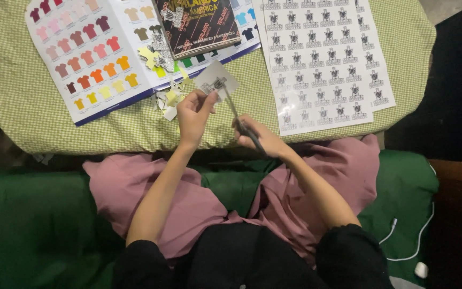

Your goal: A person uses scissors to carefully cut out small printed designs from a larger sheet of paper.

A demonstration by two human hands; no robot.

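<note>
My left hand (pixel 192 111) pinches a small white sticker piece (pixel 217 80) with a black-and-white emblem, held above the near edge of the green checked cloth (pixel 22 96). My right hand (pixel 260 138) grips the handles of a pair of scissors (pixel 236 112), whose blades reach up to the sticker piece. A heap of yellow and white paper scraps (pixel 168 96) lies just left of my left hand.
A large sheet of emblem stickers (pixel 322 59) lies at the right on the cloth. At the left lies an open shirt colour chart (pixel 81 53) with a dark booklet (pixel 196 24) on it. A white cable (pixel 407 241) rests on the green bedding by my pink-clad legs.
</note>
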